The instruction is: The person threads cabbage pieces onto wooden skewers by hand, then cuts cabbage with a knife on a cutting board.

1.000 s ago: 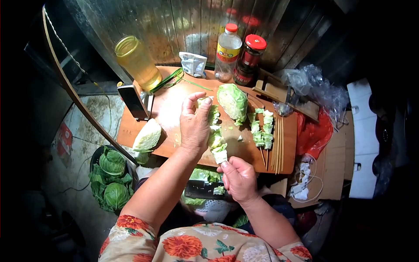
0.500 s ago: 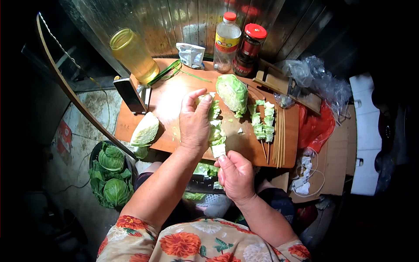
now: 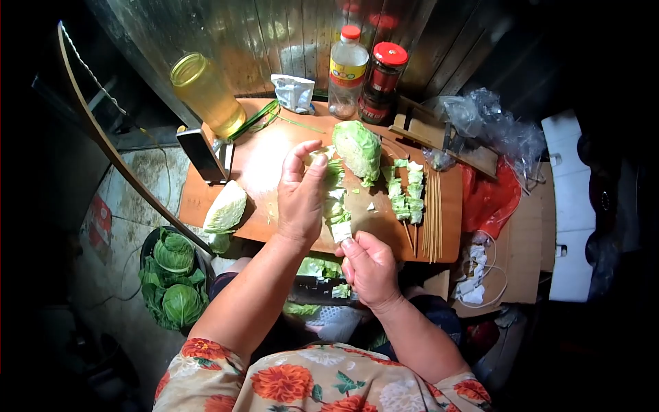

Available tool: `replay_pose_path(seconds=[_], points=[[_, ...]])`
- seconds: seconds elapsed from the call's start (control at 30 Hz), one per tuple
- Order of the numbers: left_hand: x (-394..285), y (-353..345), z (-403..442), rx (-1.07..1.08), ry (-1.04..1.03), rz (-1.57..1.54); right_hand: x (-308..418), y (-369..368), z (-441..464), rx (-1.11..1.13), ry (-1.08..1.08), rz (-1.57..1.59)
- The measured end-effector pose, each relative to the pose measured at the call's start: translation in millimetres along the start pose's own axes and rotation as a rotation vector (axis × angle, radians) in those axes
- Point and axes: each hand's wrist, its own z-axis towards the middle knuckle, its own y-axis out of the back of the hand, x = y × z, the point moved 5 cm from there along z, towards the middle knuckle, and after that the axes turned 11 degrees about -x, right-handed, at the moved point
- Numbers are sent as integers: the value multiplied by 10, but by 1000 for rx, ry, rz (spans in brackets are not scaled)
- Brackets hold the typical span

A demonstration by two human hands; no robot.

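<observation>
Cut cabbage pieces form a long row on a cabbage skewer [image 3: 336, 206], held tilted between my hands over the board. My left hand [image 3: 302, 196] is closed around its upper end, with thumb and fingers curled at the cabbage. At the lower end my right hand [image 3: 371, 268] pinches just below the last pale piece; the stick itself is mostly hidden. Just beyond the row lies a cut cabbage [image 3: 358, 152]. Finished-looking cabbage skewers [image 3: 406, 196] lie to the right, beside several bare sticks [image 3: 432, 213].
On the wooden board [image 3: 268, 220] are a cabbage wedge [image 3: 225, 208], a phone [image 3: 201, 156], a jar of yellow liquid [image 3: 209, 96], a clear bottle [image 3: 347, 72] and a red-lidded jar [image 3: 383, 79]. Whole cabbages [image 3: 182, 304] sit lower left. A black container [image 3: 319, 290] holds cabbage pieces below.
The view has shifted slightly, so the board's things appear a little further left and lower. Both hands keep nearly the same pose on the cabbage skewer.
</observation>
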Motion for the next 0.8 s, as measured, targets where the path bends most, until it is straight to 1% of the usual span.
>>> replay_pose_path(seconds=[0.03,0.07,0.13,0.17,0.2,0.27,0.3,0.33,0.37,0.4,0.43,0.47,0.5,0.53,0.57,0.6,0.63,0.67,0.7,0.8], points=[[-59,-9,22,3,-51,11,34,55,4,54,-52,-27],[-123,-25,18,13,-42,-19,119,79,-3,50,-42,-27],[-133,73,-6,-58,153,-72,177,88,-33,47,-320,176],[-23,192,-12,-13,309,-147,184,91,-43,49,-316,178],[-38,241,-19,-7,305,-150,171,95,-44,49,-308,177],[41,246,-97,110,571,-180,129,72,-45,103,-282,196],[23,266,-88,145,506,-116,121,82,-52,103,-277,194],[2,281,-102,148,503,-120,93,80,-72,147,-345,198],[-54,303,-108,104,475,-139,59,76,-92,193,-412,199],[-118,332,-111,59,445,-160,7,87,-92,198,-404,193],[-178,370,-110,14,414,-180,-113,114,-96,170,-431,227],[-223,401,-113,18,404,-186,-263,156,-103,143,-456,262],[-267,472,-100,-34,381,-136,-487,233,-129,169,-435,113],[-316,534,-83,-88,358,-87,-684,252,-183,219,-490,-267],[-388,507,-73,-53,325,-109,-1101,337,-238,339,-441,-628],[-417,520,-69,-52,318,-118,-928,256,-352,409,-52,-947],[-447,556,-64,-77,286,-81,-921,229,-488,577,-174,-1194],[-478,588,-59,-101,253,-43,-1183,303,-646,623,-175,-1335],[-508,591,-63,-101,247,-52,-1305,322,-776,855,-235,-1559],[-600,627,-73,-110,194,-10,-1796,489,-965,934,-45,-1679]])
